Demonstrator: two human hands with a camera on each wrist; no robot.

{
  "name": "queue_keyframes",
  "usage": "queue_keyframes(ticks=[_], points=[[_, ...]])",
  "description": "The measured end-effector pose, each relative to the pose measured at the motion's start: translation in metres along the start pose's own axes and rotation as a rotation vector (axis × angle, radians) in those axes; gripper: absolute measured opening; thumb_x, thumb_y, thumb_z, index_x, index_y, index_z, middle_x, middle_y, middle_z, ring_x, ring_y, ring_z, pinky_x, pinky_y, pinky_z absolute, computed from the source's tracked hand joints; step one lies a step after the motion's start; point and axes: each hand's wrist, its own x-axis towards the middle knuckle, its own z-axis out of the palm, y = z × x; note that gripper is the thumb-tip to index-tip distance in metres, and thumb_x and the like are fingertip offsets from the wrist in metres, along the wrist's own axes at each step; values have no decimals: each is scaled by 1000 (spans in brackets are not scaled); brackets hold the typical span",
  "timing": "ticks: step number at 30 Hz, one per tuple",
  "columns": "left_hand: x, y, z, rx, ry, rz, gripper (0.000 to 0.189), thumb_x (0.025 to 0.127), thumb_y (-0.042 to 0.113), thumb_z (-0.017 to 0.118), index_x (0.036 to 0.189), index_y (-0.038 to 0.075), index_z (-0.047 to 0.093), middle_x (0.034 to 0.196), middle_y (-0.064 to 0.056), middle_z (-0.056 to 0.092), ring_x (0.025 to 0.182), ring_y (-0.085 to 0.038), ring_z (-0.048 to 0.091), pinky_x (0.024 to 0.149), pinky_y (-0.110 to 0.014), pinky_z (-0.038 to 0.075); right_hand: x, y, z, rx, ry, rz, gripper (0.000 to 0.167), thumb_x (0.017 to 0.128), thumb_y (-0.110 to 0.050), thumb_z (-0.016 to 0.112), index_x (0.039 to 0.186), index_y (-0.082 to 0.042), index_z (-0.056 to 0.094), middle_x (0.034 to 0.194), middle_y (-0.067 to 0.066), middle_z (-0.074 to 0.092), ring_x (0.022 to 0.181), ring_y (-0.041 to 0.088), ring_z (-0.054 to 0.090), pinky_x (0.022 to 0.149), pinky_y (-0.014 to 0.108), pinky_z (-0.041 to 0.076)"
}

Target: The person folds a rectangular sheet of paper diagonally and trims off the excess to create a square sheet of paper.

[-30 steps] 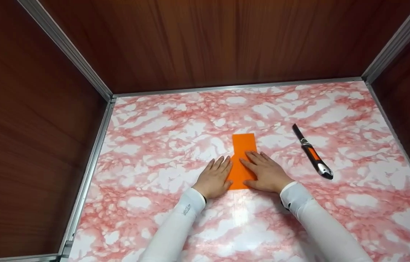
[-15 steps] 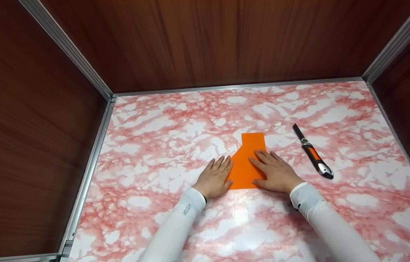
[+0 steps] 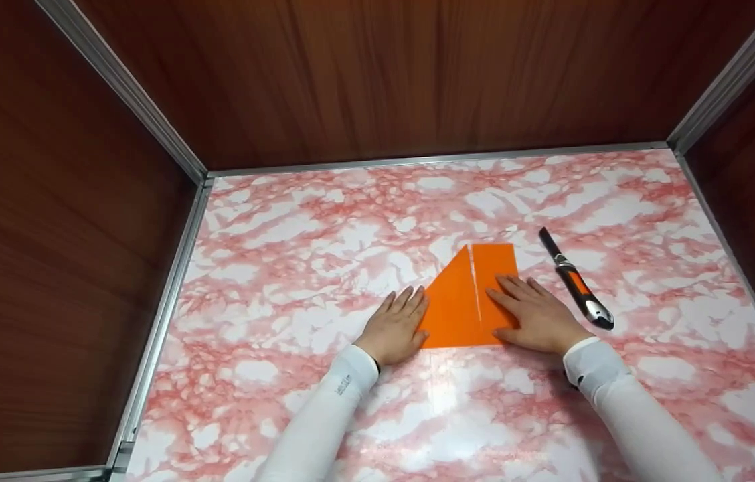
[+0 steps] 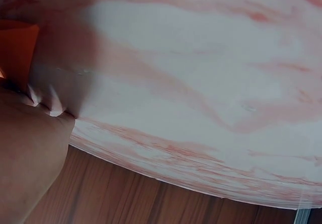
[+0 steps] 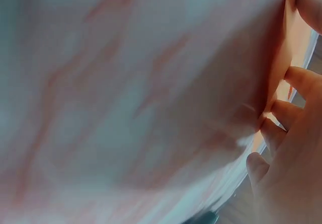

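Two flat orange sheets, likely paper, lie side by side in the head view. The left sheet has a slanted left edge and rises to a point. A narrow rectangular strip sits to its right; the slim gap between them tapers toward the near end. My left hand rests on the left sheet's edge with fingers straight. My right hand presses the strip with spread fingers. In the right wrist view, several fingertips touch the orange edge. An orange corner shows beside the left hand in its wrist view.
A black and orange utility knife lies right of the right hand, dark blade end pointing away. The red-and-white marbled table is bounded by dark wood-grain panels with metal edging at the back and sides.
My right hand has slid right, carrying the rectangular strip with it. More of the left sheet now shows, with a thin gap beside the strip. The left hand has stayed put.
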Motion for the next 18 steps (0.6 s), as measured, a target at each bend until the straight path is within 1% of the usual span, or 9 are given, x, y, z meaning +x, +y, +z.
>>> queue_keyframes(ticks=[5, 9, 12, 18], points=[[0, 0, 0, 0, 16, 0, 66, 104, 48, 32, 157, 12, 16, 162, -4, 7, 148, -22, 4, 117, -44, 7, -10, 12, -4, -3, 10, 17, 80, 86, -55, 64, 153, -20, 35, 159, 9, 22, 145, 30, 17, 114, 51, 11], [0, 0, -1, -4, 4, -1, 67, 104, 49, 31, 157, 13, 14, 162, -4, 6, 148, -22, 3, 117, -44, 6, -17, 20, -6, -2, 13, 25, 80, 85, -53, 65, 152, -20, 36, 158, 9, 24, 145, 31, 19, 113, 52, 13], [0, 1, -2, -5, -8, -2, 67, 104, 49, 31, 157, 13, 12, 162, -4, 4, 148, -22, 1, 116, -45, 4, -19, 23, -8, 12, -2, 39, 80, 85, -51, 66, 152, -19, 36, 159, 9, 24, 145, 31, 18, 114, 52, 12], [1, 1, -1, 0, -11, -2, 68, 103, 49, 31, 157, 12, 13, 162, -4, 3, 148, -23, 1, 116, -45, 4, -21, 25, -11, 23, -22, 73, 79, 85, -49, 67, 152, -19, 37, 158, 9, 24, 145, 30, 18, 115, 50, 9]])
